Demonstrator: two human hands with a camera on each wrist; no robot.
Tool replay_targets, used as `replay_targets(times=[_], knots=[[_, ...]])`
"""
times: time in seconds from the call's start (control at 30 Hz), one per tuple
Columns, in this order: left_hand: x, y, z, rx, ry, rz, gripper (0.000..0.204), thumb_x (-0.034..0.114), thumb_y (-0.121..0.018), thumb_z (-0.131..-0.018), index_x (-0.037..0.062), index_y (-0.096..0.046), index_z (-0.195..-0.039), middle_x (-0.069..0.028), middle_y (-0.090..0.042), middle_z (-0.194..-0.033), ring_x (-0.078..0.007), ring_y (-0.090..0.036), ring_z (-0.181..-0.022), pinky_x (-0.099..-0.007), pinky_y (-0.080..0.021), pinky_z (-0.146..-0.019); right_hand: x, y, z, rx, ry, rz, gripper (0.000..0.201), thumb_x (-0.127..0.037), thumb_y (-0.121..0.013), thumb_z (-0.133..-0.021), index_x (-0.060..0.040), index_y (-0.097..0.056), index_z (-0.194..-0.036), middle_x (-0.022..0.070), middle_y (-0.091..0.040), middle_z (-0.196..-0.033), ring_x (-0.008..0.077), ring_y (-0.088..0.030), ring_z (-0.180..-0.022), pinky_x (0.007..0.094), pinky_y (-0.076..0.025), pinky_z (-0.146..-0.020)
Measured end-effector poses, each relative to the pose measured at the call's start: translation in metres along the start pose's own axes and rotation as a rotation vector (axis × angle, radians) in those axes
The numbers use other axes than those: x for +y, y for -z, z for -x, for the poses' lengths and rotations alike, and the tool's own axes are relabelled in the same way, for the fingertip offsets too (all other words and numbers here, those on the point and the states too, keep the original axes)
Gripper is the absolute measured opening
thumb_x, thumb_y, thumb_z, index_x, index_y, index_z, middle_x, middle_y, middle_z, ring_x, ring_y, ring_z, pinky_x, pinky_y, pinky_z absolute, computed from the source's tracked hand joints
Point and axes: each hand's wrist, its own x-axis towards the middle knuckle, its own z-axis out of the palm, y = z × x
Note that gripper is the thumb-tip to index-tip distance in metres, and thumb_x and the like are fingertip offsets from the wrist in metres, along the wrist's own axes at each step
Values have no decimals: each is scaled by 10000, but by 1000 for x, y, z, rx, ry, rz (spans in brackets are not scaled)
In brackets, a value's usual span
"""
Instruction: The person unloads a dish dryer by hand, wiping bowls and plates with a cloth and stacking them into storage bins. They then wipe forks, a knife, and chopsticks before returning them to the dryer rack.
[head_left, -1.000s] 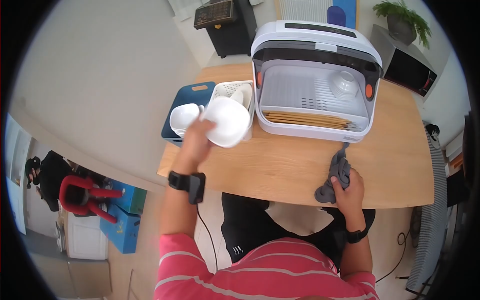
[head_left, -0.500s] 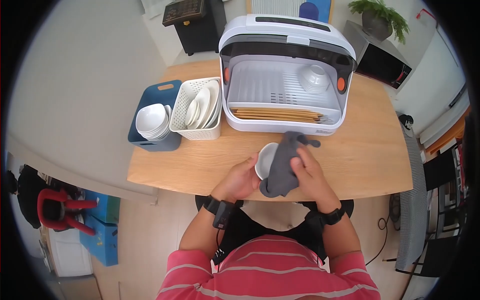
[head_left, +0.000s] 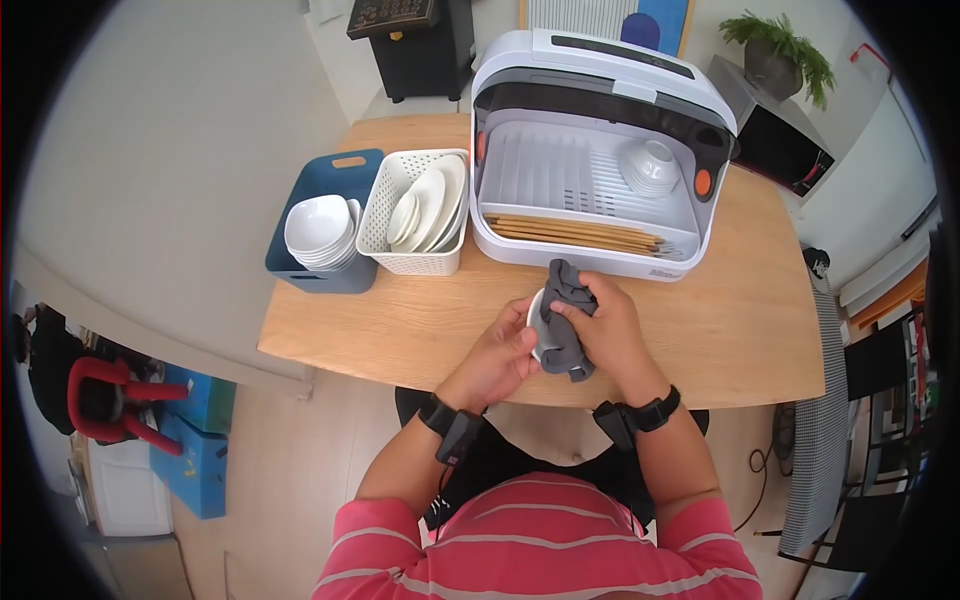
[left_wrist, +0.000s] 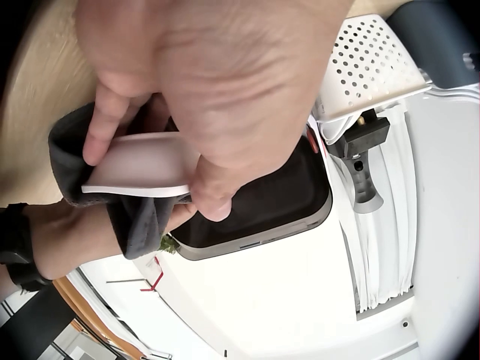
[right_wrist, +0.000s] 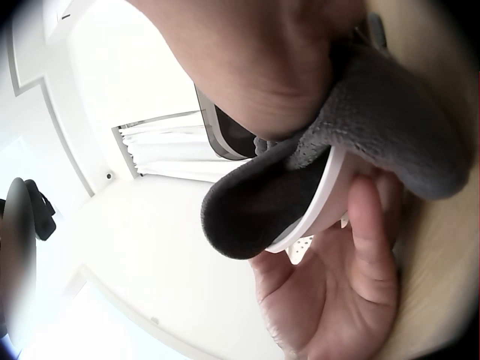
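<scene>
My left hand (head_left: 496,352) grips a small white dish (head_left: 536,322) by its edge, above the front of the table. In the left wrist view the dish (left_wrist: 142,163) is tilted, with fingers on its outside and the thumb at its rim. My right hand (head_left: 612,325) holds a dark grey cloth (head_left: 562,325) against the inside of the dish. The cloth (right_wrist: 390,112) folds over the dish's rim in the right wrist view and hides much of its inside.
A blue bin (head_left: 318,280) with stacked white bowls and a white basket (head_left: 410,262) with plates stand at the left. Behind the hands is a white dish cabinet (head_left: 590,258), its lid raised, holding bowls and chopsticks. A microwave (head_left: 775,135) stands at the back right.
The left hand has come from the baskets to the front middle with the white dish. The right hand has raised the cloth from the table and brought it onto the dish.
</scene>
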Motion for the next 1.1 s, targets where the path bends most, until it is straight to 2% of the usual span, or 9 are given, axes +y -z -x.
replay_targets(times=[0.23,0.3,0.43,0.53,0.6,0.7,0.83,0.93,1.1], knots=[[-13,-8,3,92,-204,-166,855,245,-888,-820,106,-385,-1498,-79,-487,-1478,-241,-471,-1394,-438,-455,-1128,-6,-6,3,22,-209,18,486,-213,-805,-892,13,-599,-1270,248,-713,-1102,370,-700,-1047,422,-544,-879],[-15,-10,3,138,-379,-305,932,232,-904,-801,112,-352,-1542,-78,-482,-1482,-239,-456,-1402,-416,-428,-1144,7,-13,7,4,-151,11,496,-205,-799,-895,18,-589,-1284,250,-710,-1110,369,-699,-1047,413,-544,-885],[-14,-14,6,147,-384,-359,990,276,-906,-801,96,-316,-1576,-82,-466,-1509,-234,-451,-1411,-396,-398,-1167,4,6,0,-117,-115,-102,482,-160,-784,-883,9,-597,-1293,231,-700,-1158,356,-691,-1072,391,-535,-928],[-5,-12,4,32,-246,-379,964,499,-785,-888,63,-288,-1589,-103,-464,-1520,-233,-463,-1410,-392,-428,-1150,-19,27,-5,-250,-57,63,457,-99,-779,-832,-33,-640,-1262,185,-696,-1194,344,-680,-1096,392,-530,-943],[1,-12,1,-60,14,-54,853,656,-514,-995,66,-318,-1579,-92,-467,-1531,-218,-470,-1417,-391,-431,-1155,-20,33,-6,-265,89,181,455,-88,-782,-802,-54,-661,-1239,166,-701,-1186,347,-679,-1083,400,-532,-929],[0,-2,-3,-35,157,-135,817,683,-342,-1033,91,-300,-1595,-87,-483,-1526,-220,-485,-1413,-410,-437,-1152,-27,39,-10,-292,272,320,461,-80,-789,-756,-88,-689,-1207,137,-706,-1177,356,-676,-1068,411,-536,-903],[1,-6,-2,28,130,-102,823,664,-370,-1036,58,-299,-1589,-116,-433,-1582,-275,-430,-1456,-463,-365,-1196,-26,27,-9,-212,294,300,458,-129,-811,-770,-69,-684,-1205,151,-706,-1165,376,-667,-1061,414,-537,-897],[0,-7,4,45,12,-61,722,605,-397,-1062,89,-345,-1563,-98,-481,-1531,-226,-480,-1419,-437,-442,-1143,-13,12,-8,-115,191,265,487,-194,-817,-820,-22,-645,-1242,184,-703,-1171,409,-668,-1061,430,-541,-894],[1,-11,7,99,-289,-100,796,520,-698,-954,98,-362,-1540,-100,-470,-1518,-231,-481,-1399,-419,-439,-1136,-16,-7,2,-127,-56,183,679,-330,-837,-840,13,-544,-1348,241,-700,-1178,438,-679,-1065,457,-543,-900]])
